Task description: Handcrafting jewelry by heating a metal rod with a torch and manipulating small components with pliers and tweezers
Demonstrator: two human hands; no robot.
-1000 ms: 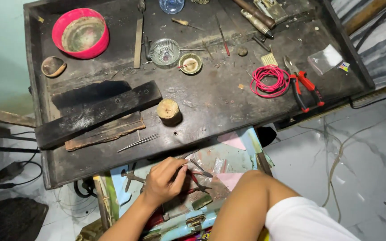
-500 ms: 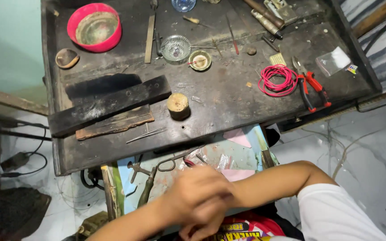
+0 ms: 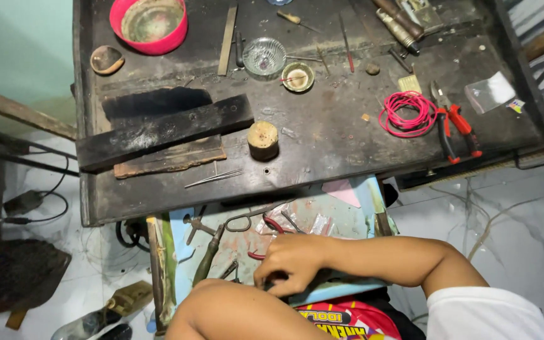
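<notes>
Your right hand (image 3: pixel 294 261) has come back to the near edge of the tool drawer (image 3: pixel 354 217); fingers curled together on something I cannot tell; left hand is hidden; the scissors (image 3: pixel 247 219) and pliers (image 3: pixel 209 255) lie untouched beside.
</notes>
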